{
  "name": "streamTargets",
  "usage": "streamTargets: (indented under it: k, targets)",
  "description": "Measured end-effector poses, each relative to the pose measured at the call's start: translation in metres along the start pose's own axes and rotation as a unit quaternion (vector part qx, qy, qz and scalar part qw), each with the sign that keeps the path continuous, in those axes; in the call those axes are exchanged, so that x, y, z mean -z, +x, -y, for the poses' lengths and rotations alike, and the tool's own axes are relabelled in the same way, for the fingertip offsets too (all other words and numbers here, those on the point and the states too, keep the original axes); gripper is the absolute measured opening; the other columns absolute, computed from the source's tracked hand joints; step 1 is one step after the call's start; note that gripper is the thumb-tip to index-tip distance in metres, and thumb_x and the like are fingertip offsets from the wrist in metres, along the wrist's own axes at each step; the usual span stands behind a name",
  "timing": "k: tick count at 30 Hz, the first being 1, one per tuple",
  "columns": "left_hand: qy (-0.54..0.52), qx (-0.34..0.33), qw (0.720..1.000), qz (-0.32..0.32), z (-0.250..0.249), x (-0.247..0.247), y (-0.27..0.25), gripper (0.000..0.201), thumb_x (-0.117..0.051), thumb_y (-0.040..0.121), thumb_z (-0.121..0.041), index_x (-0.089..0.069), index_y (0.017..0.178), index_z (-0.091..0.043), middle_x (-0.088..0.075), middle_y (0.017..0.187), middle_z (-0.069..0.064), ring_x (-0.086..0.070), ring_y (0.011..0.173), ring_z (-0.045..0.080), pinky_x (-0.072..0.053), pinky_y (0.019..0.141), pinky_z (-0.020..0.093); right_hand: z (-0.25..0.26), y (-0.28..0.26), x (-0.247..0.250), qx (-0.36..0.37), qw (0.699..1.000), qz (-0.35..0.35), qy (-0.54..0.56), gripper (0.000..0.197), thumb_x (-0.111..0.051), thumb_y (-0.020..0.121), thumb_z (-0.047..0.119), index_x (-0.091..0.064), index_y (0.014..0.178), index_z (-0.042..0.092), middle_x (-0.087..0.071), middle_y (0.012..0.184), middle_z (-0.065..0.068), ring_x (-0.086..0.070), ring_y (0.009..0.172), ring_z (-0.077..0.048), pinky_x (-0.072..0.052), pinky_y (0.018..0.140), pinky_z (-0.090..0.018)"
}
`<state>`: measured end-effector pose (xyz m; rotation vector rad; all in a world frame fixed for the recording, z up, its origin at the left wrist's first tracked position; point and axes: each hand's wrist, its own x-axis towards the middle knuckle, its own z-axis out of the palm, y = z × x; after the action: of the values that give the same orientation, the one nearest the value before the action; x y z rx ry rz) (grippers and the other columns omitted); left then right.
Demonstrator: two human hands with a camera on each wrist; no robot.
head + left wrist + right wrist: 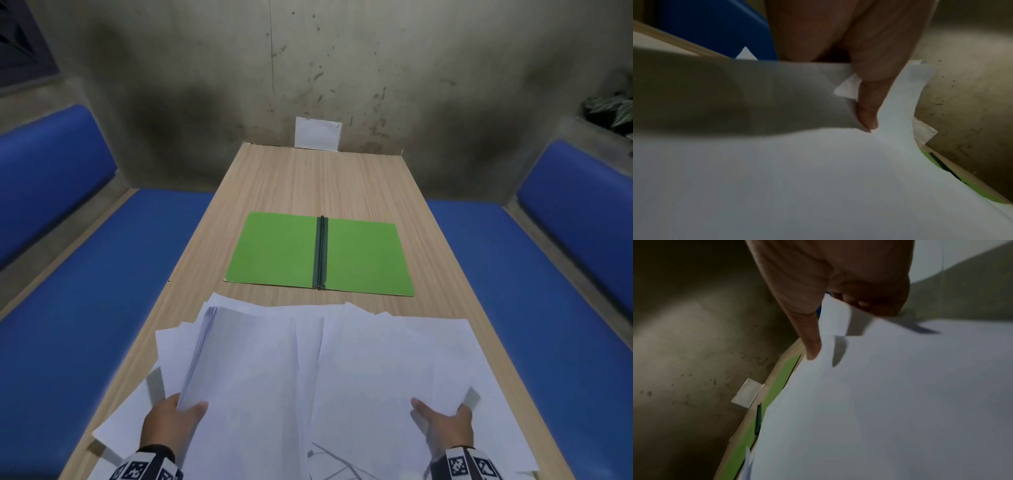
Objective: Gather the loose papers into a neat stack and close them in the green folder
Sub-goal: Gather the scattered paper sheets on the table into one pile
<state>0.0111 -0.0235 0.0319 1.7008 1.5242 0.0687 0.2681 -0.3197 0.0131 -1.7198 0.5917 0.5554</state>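
Observation:
Loose white papers (308, 370) lie fanned across the near end of the wooden table (308, 181). My left hand (171, 419) grips a thick bundle at its near left corner, thumb on top of the papers (818, 178). My right hand (445, 423) holds sheets at the near right, thumb on top, fingers under the papers (890, 402). The green folder (318, 255) lies open and flat beyond the papers, its dark spine in the middle. Slivers of the folder (929, 158) (781, 382) show past the paper edges in both wrist views.
Blue bench seats (85, 291) (555, 291) run along both long sides of the table. A small white card (318, 133) leans against the stained grey wall at the table's far end. Some sheets overhang the near left table edge.

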Motion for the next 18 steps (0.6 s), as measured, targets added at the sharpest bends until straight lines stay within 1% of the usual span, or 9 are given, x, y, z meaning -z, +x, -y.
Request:
streamTargets:
  k: [2,3,6,7,9,12,14,16,18]
  targets:
    - [-0.008,-0.005,1.000,0.004,-0.001,0.000,-0.002,0.017,-0.062,0.082,-0.020,-0.065,0.092,-0.006,-0.063,0.079,0.012,-0.057,0.076,0.029,-0.040,0.066,0.031,-0.006,0.007,-0.004,-0.020,1.000,-0.007,-0.012,0.109,-0.089,0.048,0.006,-0.029,0.138,-0.006,-0.047,0.136,-0.016,-0.054,0.117,-0.036,-0.038,0.107,-0.047]
    - [-0.010,-0.006,1.000,0.007,-0.003,0.000,-0.004,0.014,-0.061,0.082,-0.020,-0.064,0.090,-0.008,-0.063,0.079,0.011,-0.057,0.075,0.029,-0.040,0.065,0.031,-0.010,0.011,-0.006,-0.033,0.999,0.001,-0.015,0.105,-0.088,0.047,0.003,-0.033,0.134,-0.013,-0.048,0.135,-0.023,-0.051,0.121,-0.037,-0.035,0.109,-0.046]
    - [0.008,-0.010,1.000,0.019,-0.004,0.001,-0.005,0.016,-0.060,0.080,-0.023,-0.066,0.087,-0.010,-0.065,0.083,0.014,-0.060,0.079,0.030,-0.046,0.068,0.032,-0.010,0.008,-0.009,-0.048,0.998,0.027,-0.027,0.063,-0.074,0.066,-0.013,-0.044,0.121,-0.019,-0.055,0.125,-0.028,-0.052,0.118,-0.039,-0.035,0.108,-0.044]
    - [0.023,-0.011,0.999,0.024,-0.002,0.001,-0.002,0.019,-0.060,0.078,-0.024,-0.067,0.088,-0.009,-0.066,0.087,0.015,-0.061,0.082,0.032,-0.048,0.072,0.034,-0.007,0.004,-0.008,-0.035,0.998,0.018,-0.057,0.048,-0.070,0.070,-0.011,-0.052,0.114,-0.017,-0.060,0.116,-0.026,-0.056,0.111,-0.039,-0.039,0.104,-0.041]
    - [0.032,-0.014,0.999,0.032,0.000,0.001,0.002,0.023,-0.062,0.078,-0.023,-0.068,0.092,-0.006,-0.064,0.095,0.018,-0.061,0.087,0.034,-0.048,0.075,0.034,0.002,-0.007,-0.004,0.033,0.992,0.012,-0.122,0.021,-0.067,0.071,0.004,-0.064,0.089,-0.007,-0.067,0.090,-0.019,-0.061,0.089,-0.034,-0.046,0.084,-0.035]
    - [0.029,-0.030,0.998,0.045,-0.001,0.001,0.003,0.017,-0.061,0.082,-0.018,-0.063,0.094,-0.006,-0.063,0.094,0.017,-0.058,0.084,0.032,-0.042,0.070,0.031,0.024,-0.019,0.009,0.105,0.982,0.005,-0.159,0.017,-0.064,0.076,0.011,-0.058,0.063,0.003,-0.057,0.064,-0.009,-0.054,0.070,-0.027,-0.040,0.063,-0.029]
    - [0.009,-0.032,0.998,0.049,-0.001,0.001,0.003,0.011,-0.060,0.084,-0.014,-0.060,0.094,-0.008,-0.063,0.088,0.015,-0.057,0.082,0.030,-0.041,0.070,0.031,0.039,-0.021,0.020,0.129,0.980,-0.008,-0.149,0.019,-0.063,0.081,0.009,-0.056,0.066,-0.001,-0.057,0.069,-0.011,-0.053,0.076,-0.029,-0.039,0.069,-0.029]
    - [-0.015,-0.029,0.998,0.047,0.001,0.001,0.004,0.012,-0.060,0.083,-0.010,-0.060,0.095,-0.007,-0.063,0.087,0.015,-0.058,0.082,0.031,-0.041,0.070,0.031,0.054,-0.024,0.032,0.158,0.980,-0.031,-0.117,0.013,-0.062,0.082,0.008,-0.060,0.086,-0.004,-0.059,0.085,-0.017,-0.053,0.083,-0.030,-0.039,0.076,-0.031]
    - [-0.020,-0.026,0.998,0.046,0.003,0.002,0.004,0.014,-0.060,0.083,-0.011,-0.061,0.096,-0.006,-0.064,0.086,0.015,-0.059,0.082,0.031,-0.041,0.068,0.031,0.067,-0.023,0.044,0.174,0.980,-0.045,-0.087,0.016,-0.061,0.084,0.008,-0.060,0.095,-0.003,-0.057,0.092,-0.017,-0.053,0.086,-0.028,-0.038,0.079,-0.031]
